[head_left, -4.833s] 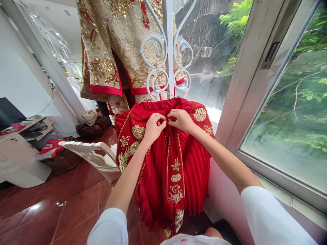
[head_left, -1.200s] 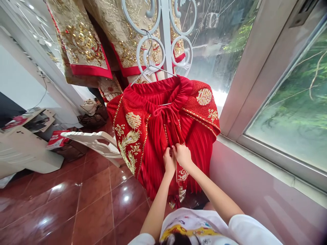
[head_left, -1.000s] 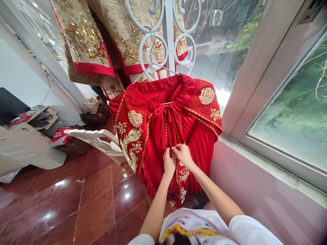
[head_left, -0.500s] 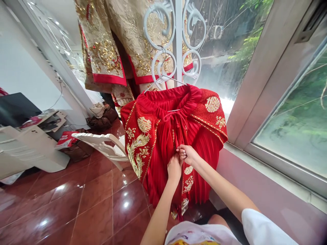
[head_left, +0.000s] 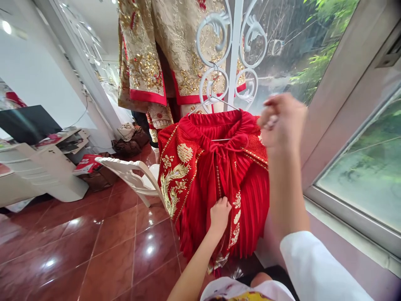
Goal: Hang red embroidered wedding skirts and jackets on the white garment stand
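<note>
A red pleated skirt (head_left: 252, 213) with gold embroidery hangs from a thin wire hanger (head_left: 224, 101), its waist tied in a bow (head_left: 227, 144). Low on the front of it, my left hand (head_left: 221, 211) is closed on the edge of the skirt's beaded front panel. My right hand (head_left: 282, 121) is raised to the right of the waistband, apart from the cloth, with its fingers pinched together. Whatever lies between those fingers is too small to make out. Part of the skirt's right embroidered side is hidden behind this hand.
White scrolled metalwork (head_left: 234, 54) holds the hanger. Behind it hang gold beaded garments (head_left: 184, 62) with red hems. A white chair (head_left: 131, 173) stands left of the skirt on the tiled floor (head_left: 115, 238). The window frame (head_left: 326, 100) is close on the right.
My right hand has left the spot beside my left hand and risen up and to the right. My left hand stays on the skirt's front. The view has shifted a little.
</note>
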`<state>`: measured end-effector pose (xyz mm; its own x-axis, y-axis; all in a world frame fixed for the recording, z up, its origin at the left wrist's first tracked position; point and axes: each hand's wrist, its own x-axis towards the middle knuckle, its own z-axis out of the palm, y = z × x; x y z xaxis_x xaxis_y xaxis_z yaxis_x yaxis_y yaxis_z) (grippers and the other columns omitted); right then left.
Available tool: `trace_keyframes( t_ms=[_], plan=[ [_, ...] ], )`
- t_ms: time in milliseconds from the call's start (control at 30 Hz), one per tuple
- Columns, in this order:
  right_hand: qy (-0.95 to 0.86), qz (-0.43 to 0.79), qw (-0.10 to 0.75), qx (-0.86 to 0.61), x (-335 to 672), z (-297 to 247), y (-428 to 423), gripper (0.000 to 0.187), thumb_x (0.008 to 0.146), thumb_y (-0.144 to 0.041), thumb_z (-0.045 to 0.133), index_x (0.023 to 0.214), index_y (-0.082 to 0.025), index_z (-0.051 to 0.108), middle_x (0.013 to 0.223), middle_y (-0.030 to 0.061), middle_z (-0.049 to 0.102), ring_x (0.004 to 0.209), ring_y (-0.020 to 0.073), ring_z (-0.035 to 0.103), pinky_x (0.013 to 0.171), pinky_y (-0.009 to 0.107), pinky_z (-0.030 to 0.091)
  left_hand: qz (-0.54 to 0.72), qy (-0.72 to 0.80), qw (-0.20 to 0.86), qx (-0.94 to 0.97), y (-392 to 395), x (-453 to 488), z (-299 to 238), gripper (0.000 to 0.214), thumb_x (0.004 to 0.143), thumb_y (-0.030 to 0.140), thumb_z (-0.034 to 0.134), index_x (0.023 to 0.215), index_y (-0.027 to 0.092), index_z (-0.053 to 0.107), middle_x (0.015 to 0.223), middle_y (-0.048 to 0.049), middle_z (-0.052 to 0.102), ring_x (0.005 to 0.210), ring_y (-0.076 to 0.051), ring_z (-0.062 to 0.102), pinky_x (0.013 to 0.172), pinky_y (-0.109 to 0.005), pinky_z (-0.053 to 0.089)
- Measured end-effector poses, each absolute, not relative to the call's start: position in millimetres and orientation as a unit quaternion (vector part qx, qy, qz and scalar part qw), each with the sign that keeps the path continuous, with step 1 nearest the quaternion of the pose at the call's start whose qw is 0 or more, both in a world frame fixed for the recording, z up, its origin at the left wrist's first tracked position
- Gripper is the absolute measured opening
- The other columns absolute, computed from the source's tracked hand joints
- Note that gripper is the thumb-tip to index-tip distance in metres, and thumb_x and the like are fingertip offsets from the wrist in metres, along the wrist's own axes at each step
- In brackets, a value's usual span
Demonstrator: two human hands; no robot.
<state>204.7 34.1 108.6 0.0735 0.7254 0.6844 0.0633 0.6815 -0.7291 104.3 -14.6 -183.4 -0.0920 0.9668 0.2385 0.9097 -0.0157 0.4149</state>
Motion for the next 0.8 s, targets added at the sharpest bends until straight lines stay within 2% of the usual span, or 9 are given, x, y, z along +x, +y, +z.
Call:
trace_keyframes(
  t_ms=[67, 167, 233, 300, 367, 467, 600, 700, 800],
  plan=[
    [-0.628, 0.143, 0.712, -0.279, 216, 119, 19, 0.035, 0.09, -0.03, 0.029, 0.063, -0.019, 0.048, 0.045, -0.007, 0.028, 0.036, 0.0029, 0.029, 0.042, 0.02, 0.026, 0.288, 0.678, 0.085, 0.671, -14, 94, -177, 0.019, 0.09, 0.025, 0.043, 0.08, 0.021, 0.059, 0.076, -0.0041, 0.065, 0.069, -0.017, 0.063, 0.06, -0.026, 0.044],
    [-0.66, 0.087, 0.675, -0.318, 238, 110, 24, 0.022, 0.083, -0.031, 0.049, 0.068, -0.017, 0.059, 0.049, -0.0034, 0.047, 0.042, 0.0069, 0.044, 0.047, 0.023, 0.036, 0.412, 0.617, 0.064, 0.668, -14, 60, -147, 0.022, 0.09, 0.033, 0.044, 0.081, 0.024, 0.061, 0.078, -0.0045, 0.065, 0.069, -0.017, 0.061, 0.064, -0.029, 0.046],
    [-0.653, 0.033, 0.654, -0.381, 259, 96, 53, 0.018, 0.078, -0.034, 0.057, 0.074, -0.017, 0.063, 0.061, 0.0014, 0.059, 0.055, 0.012, 0.055, 0.056, 0.028, 0.045, 0.51, 0.578, -0.032, 0.637, -13, 28, -117, 0.022, 0.09, 0.03, 0.042, 0.087, 0.024, 0.063, 0.089, -0.0083, 0.066, 0.084, -0.019, 0.061, 0.078, -0.032, 0.047],
    [-0.637, -0.022, 0.65, -0.413, 285, 78, 94, 0.024, 0.075, -0.041, 0.061, 0.082, -0.018, 0.065, 0.079, 0.0059, 0.065, 0.074, 0.0171, 0.059, 0.069, 0.033, 0.047, 0.584, 0.569, -0.139, 0.562, -7, -7, -86, 0.023, 0.089, 0.027, 0.042, 0.094, 0.019, 0.062, 0.095, -0.0111, 0.063, 0.093, -0.021, 0.059, 0.086, -0.036, 0.045],
    [-0.664, 0.036, 0.619, -0.417, 307, 58, 129, 0.033, 0.076, -0.049, 0.058, 0.085, -0.018, 0.066, 0.083, 0.0071, 0.066, 0.079, 0.0188, 0.059, 0.072, 0.034, 0.047, 0.621, 0.582, -0.187, 0.491, 1, -40, -60, 0.026, 0.088, 0.027, 0.042, 0.102, 0.015, 0.06, 0.099, -0.0122, 0.061, 0.092, -0.021, 0.057, 0.083, -0.036, 0.046],
    [-0.687, 0.194, 0.578, -0.394, 319, 30, 155, 0.048, 0.079, -0.062, 0.048, 0.08, -0.017, 0.064, 0.072, 0.0042, 0.064, 0.067, 0.0163, 0.056, 0.062, 0.029, 0.045, 0.604, 0.614, -0.227, 0.455, 20, -79, -38, 0.034, 0.085, 0.032, 0.049, 0.113, 0.015, 0.055, 0.107, -0.0135, 0.059, 0.1, -0.023, 0.054, 0.088, -0.038, 0.042],
    [-0.66, 0.232, 0.617, -0.362, 310, 16, 151, 0.053, 0.073, -0.07, 0.05, 0.071, -0.017, 0.058, 0.062, -0.001, 0.057, 0.058, 0.0121, 0.048, 0.055, 0.024, 0.039, 0.574, 0.609, -0.139, 0.53, 45, -103, -30, 0.043, 0.083, 0.039, 0.051, 0.119, 0.016, 0.051, 0.111, -0.0124, 0.059, 0.096, -0.021, 0.056, 0.088, -0.035, 0.042],
    [-0.659, 0.199, 0.626, -0.365, 309, 26, 146, 0.054, 0.073, -0.07, 0.05, 0.061, -0.018, 0.051, 0.054, -0.003, 0.047, 0.052, 0.0101, 0.04, 0.049, 0.023, 0.033, 0.564, 0.614, -0.083, 0.546, 46, -112, -24, 0.032, 0.085, 0.043, 0.046, 0.096, 0.015, 0.057, 0.086, -0.0062, 0.063, 0.076, -0.017, 0.055, 0.074, -0.03, 0.044],
    [-0.647, 0.145, 0.648, -0.375, 317, 39, 144, 0.051, 0.075, -0.064, 0.052, 0.055, -0.018, 0.048, 0.049, -0.0037, 0.04, 0.049, 0.0095, 0.036, 0.047, 0.023, 0.03, 0.579, 0.594, -0.008, 0.559, 32, -122, -14, 0.039, 0.086, 0.051, 0.042, 0.071, 0.017, 0.053, 0.063, -0.0006, 0.056, 0.064, -0.014, 0.048, 0.064, -0.027, 0.042]
  ],
)
